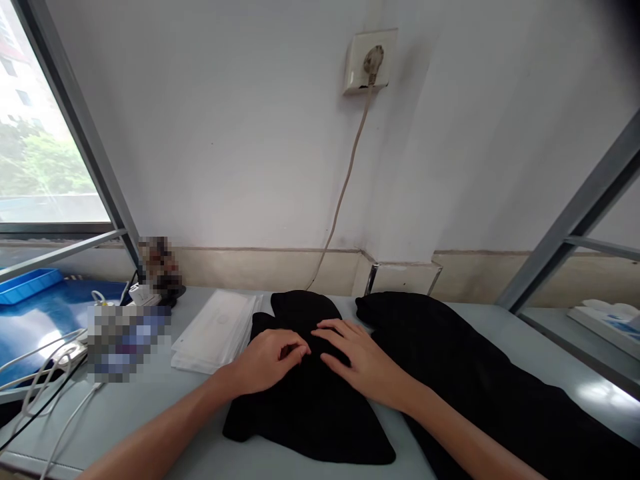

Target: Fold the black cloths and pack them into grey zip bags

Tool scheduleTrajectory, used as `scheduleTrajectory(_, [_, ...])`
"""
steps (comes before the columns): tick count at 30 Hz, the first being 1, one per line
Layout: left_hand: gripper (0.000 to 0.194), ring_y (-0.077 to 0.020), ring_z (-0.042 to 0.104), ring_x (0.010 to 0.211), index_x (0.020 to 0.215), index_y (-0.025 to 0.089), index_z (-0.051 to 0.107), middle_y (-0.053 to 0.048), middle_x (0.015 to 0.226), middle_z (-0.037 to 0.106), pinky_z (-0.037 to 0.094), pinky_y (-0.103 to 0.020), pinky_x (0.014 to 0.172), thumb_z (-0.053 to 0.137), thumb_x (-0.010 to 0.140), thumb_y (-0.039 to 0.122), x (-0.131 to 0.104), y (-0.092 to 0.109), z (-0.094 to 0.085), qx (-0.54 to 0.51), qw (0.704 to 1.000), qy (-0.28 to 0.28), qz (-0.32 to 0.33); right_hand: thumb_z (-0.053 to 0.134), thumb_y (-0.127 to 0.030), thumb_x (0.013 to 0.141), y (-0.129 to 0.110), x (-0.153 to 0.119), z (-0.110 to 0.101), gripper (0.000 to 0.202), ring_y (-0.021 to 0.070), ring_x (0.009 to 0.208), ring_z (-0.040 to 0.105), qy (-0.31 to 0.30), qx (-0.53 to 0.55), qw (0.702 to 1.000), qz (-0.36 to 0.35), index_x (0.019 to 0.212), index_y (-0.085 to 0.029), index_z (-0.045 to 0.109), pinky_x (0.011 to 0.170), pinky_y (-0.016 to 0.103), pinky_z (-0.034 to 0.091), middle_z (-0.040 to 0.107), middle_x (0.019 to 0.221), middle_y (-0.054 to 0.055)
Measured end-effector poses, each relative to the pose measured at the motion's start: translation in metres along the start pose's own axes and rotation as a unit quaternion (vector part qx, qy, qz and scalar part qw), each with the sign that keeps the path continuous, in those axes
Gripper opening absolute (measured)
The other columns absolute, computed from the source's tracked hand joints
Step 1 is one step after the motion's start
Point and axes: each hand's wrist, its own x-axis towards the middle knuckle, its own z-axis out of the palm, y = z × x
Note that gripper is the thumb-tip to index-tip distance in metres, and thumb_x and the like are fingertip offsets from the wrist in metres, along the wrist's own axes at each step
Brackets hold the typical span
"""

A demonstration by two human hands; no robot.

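A black cloth piece [320,420] lies spread on the grey table [185,413]. My left hand [273,360] is over its left part, the thumb and fingertips brought together in a pinch; whatever is between them is too small to make out. Beside it, my right hand [355,353] rests on the same cloth with its fingers apart, holding nothing. More black fabric [465,373] stretches along the table to the right, passing under or behind my right forearm.
A stack of clear plastic sleeves [215,330] lies left of the cloth. White cables [65,360] and a power strip are at the far left, near a blue tray [30,283]. Metal frame bars [570,213] rise at both sides. A cord hangs from a wall socket [370,63].
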Motion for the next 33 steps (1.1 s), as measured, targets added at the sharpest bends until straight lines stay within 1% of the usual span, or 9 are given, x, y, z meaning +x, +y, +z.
scheduleTrajectory(3, [0.029,-0.0245,0.058,0.115,0.127,0.024,0.066,-0.008,0.129,0.065,0.047,-0.043,0.103,0.044,0.108,0.029,0.001,-0.017,-0.001,0.151,0.984,0.070,0.060,0.053,-0.058,0.102,0.004,-0.003,0.003,0.060,0.0345,0.144,0.045,-0.069,-0.062,0.996,-0.003,0.155,-0.032,0.048,0.118,0.055,0.038,0.052,0.156,0.009])
scheduleTrajectory(6, [0.043,-0.0273,0.052,0.121,0.146,0.028,0.053,-0.008,0.150,0.053,0.045,-0.049,0.105,0.035,0.109,0.019,0.001,-0.034,-0.002,0.229,0.970,0.062,0.058,0.046,-0.054,0.106,0.007,-0.001,0.002,0.045,0.0314,0.129,0.058,-0.056,-0.069,0.996,-0.007,0.141,-0.029,0.063,0.117,0.054,0.038,0.068,0.134,0.008])
scheduleTrajectory(8, [0.047,-0.0280,0.052,0.118,0.153,0.031,0.045,-0.007,0.149,0.055,0.046,-0.049,0.101,0.033,0.109,0.018,0.001,-0.039,-0.002,0.254,0.965,0.041,0.055,0.039,-0.047,0.110,0.009,0.000,0.001,0.039,0.0288,0.121,0.062,-0.025,-0.065,0.998,-0.001,0.130,-0.029,0.068,0.115,0.052,0.040,0.072,0.124,0.007])
scheduleTrajectory(11, [0.048,-0.0278,0.054,0.110,0.156,0.032,0.042,-0.008,0.136,0.062,0.047,-0.046,0.095,0.038,0.109,0.021,0.001,-0.037,-0.002,0.272,0.960,0.030,0.053,0.041,-0.041,0.110,0.011,0.001,0.004,0.039,0.0286,0.111,0.064,-0.002,-0.073,0.997,0.020,0.144,-0.029,0.057,0.106,0.051,0.047,0.073,0.116,0.007])
scheduleTrajectory(13, [0.046,-0.0272,0.057,0.106,0.155,0.031,0.043,-0.008,0.127,0.066,0.046,-0.044,0.092,0.040,0.110,0.024,0.002,-0.034,-0.002,0.281,0.958,0.037,0.052,0.046,-0.038,0.109,0.011,0.000,0.006,0.045,0.0290,0.105,0.064,-0.010,-0.089,0.996,0.021,0.152,-0.028,0.049,0.101,0.050,0.051,0.071,0.109,0.008])
scheduleTrajectory(20, [0.043,-0.0258,0.064,0.103,0.149,0.024,0.050,-0.009,0.118,0.069,0.046,-0.042,0.089,0.039,0.108,0.016,0.005,-0.035,-0.003,0.308,0.948,0.048,0.068,0.058,-0.037,0.104,0.009,0.000,0.005,0.041,0.0299,0.110,0.061,-0.039,-0.096,0.995,0.010,0.144,-0.029,0.059,0.099,0.049,0.051,0.067,0.114,0.008])
scheduleTrajectory(23, [0.043,-0.0268,0.062,0.110,0.144,0.028,0.054,-0.010,0.132,0.061,0.049,-0.042,0.090,0.046,0.105,0.013,0.004,-0.037,-0.003,0.300,0.950,0.053,0.070,0.064,-0.039,0.100,0.012,0.001,0.003,0.047,0.0294,0.121,0.057,-0.045,-0.073,0.996,0.006,0.146,-0.033,0.057,0.107,0.048,0.047,0.063,0.126,0.007])
scheduleTrajectory(27, [0.027,-0.0275,0.059,0.119,0.117,0.024,0.064,-0.007,0.147,0.053,0.050,-0.045,0.098,0.047,0.102,0.010,0.006,-0.039,-0.001,0.265,0.959,0.068,0.073,0.065,-0.045,0.099,0.016,0.001,0.004,0.058,0.0300,0.140,0.047,-0.061,-0.047,0.997,0.028,0.153,-0.037,0.047,0.118,0.050,0.038,0.053,0.149,0.006])
scheduleTrajectory(33, [0.021,-0.0222,0.066,0.106,0.114,0.024,0.056,-0.005,0.124,0.066,0.053,-0.040,0.094,0.041,0.106,0.013,0.010,-0.038,-0.002,0.144,0.985,0.082,0.040,0.068,-0.038,0.097,0.015,0.000,0.008,0.073,0.0319,0.149,0.035,-0.018,-0.040,0.999,0.018,0.160,-0.045,0.033,0.121,0.053,0.035,0.039,0.161,0.004])
